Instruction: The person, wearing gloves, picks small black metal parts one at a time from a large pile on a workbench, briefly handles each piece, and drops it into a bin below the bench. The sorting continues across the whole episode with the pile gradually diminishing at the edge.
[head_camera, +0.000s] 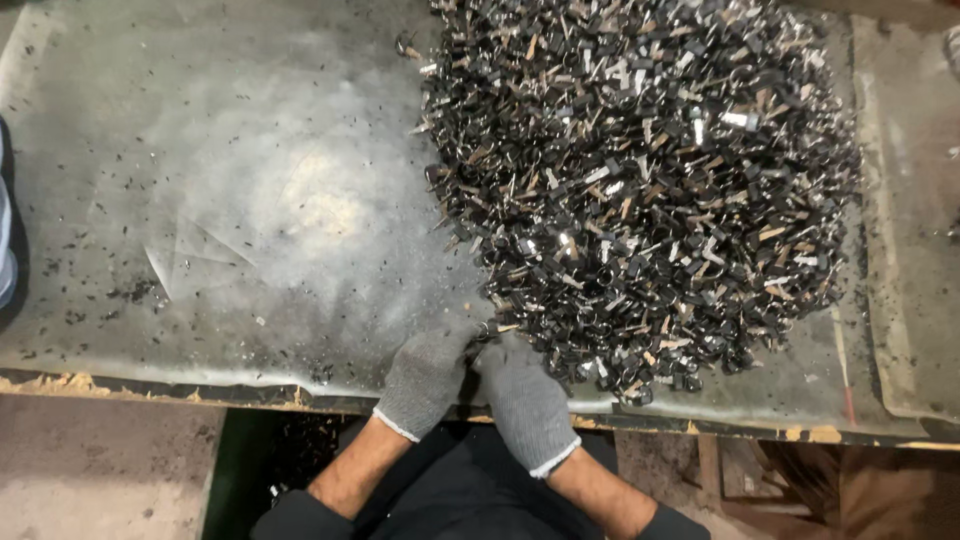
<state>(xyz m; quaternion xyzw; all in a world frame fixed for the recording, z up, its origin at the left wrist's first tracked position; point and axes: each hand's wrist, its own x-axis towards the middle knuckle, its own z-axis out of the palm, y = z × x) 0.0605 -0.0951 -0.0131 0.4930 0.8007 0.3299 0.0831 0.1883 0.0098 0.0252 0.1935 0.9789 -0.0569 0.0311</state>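
A worn grey sheet covers the desk across nearly the whole frame, dusty and scratched, speckled with small dark chips, its near edge chipped along the lower part of the picture. Filling the upper right and centre right is a big heap of small metal parts, dark loops and short flat tabs with some bright and tan pieces mixed in; the heap runs from the top edge down toward the lower centre, its near tip ending just at the hands.

Both hands wear grey knit gloves and meet at the lower centre of the frame, at the desk's near edge. The left hand comes in from the lower left, fingers curled; the right hand comes from the lower right, also curled. Between their fingertips sits one small metal piece, pinched from both sides, touching or just beside the heap's lower-left fringe. It is too small to read its shape surely; its long axis seems to run roughly left to right across the frame, one end toward each hand. The heap lies up and to the right of the hands, so the right hand is the nearer one to its bulk, while the left sits over bare sheet.
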